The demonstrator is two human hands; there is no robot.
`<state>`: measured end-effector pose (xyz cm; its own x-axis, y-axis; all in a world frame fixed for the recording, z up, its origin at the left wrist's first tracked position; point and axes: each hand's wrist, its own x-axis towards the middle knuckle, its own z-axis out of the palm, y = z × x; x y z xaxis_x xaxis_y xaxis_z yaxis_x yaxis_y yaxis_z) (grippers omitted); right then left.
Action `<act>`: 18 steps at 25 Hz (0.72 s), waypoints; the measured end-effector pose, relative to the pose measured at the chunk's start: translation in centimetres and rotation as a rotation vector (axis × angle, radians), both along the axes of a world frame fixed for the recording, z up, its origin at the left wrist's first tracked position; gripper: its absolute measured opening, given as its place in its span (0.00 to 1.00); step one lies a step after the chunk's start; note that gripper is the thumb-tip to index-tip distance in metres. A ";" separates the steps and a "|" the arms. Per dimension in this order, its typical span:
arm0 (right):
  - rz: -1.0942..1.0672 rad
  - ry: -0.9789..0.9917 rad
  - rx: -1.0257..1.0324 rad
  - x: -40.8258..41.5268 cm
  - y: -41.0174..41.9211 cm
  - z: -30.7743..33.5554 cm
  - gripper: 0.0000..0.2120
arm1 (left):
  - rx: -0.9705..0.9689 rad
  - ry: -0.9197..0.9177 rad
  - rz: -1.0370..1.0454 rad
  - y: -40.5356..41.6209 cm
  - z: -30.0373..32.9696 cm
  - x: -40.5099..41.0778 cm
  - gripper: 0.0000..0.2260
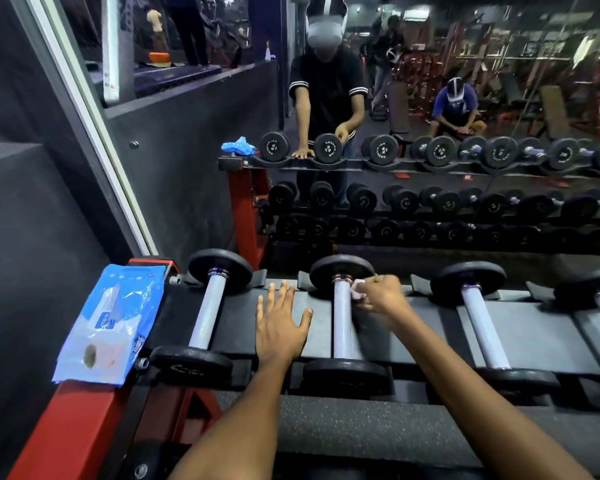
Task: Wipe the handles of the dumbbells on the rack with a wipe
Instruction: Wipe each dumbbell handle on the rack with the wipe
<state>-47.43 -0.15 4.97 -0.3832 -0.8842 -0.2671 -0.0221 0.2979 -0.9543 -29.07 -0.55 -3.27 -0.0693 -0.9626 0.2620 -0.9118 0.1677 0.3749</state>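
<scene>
Wipe (pixel 358 289), soft and limp, pinched in right hand (pixel 381 294) against second dumbbell's (pixel 343 317) rigid knurled handle; left hand (pixel 279 323) flat on rack (pixel 413 327).

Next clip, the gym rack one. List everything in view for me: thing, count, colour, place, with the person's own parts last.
dumbbells: four in view on the top tier, black plates with silver handles, side by side; the rightmost is cut off by the frame edge
rack: one, red frame with black cradles, under the dumbbells
wipe: one, white, against the far end of the second dumbbell's handle
wipes packet: one, blue and white, on the rack's left end
mirror: one, behind the rack, reflecting the rack, the person and the gym
left hand: flat on the rack between the first and second dumbbells
right hand: pinches the wipe
</scene>
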 end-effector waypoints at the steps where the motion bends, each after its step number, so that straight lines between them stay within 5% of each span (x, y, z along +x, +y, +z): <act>1: -0.002 0.219 -0.084 -0.1 -0.1 0.1 0.03 | 0.006 -0.004 0.000 -0.1 -0.1 0.1 0.30; 3: 0.189 0.642 -0.287 0.9 0.1 1.6 0.08 | 0.006 -0.018 0.007 -0.1 -0.2 0.1 0.30; 7: 0.924 1.721 -1.048 0.9 -1.7 2.6 0.16 | 0.013 -0.012 -0.004 0.0 0.0 0.1 0.30; 9: 0.987 2.056 -1.157 -2.9 -2.9 2.5 0.20 | 0.006 0.006 -0.006 0.1 0.2 0.1 0.29; 14: 1.067 2.281 -0.872 -2.6 -1.5 2.2 0.16 | 0.000 -0.005 -0.003 0.0 0.1 0.1 0.31; 18: 1.408 2.304 -0.525 2.8 -1.6 3.7 0.11 | 0.009 -0.010 -0.012 0.0 0.3 0.0 0.34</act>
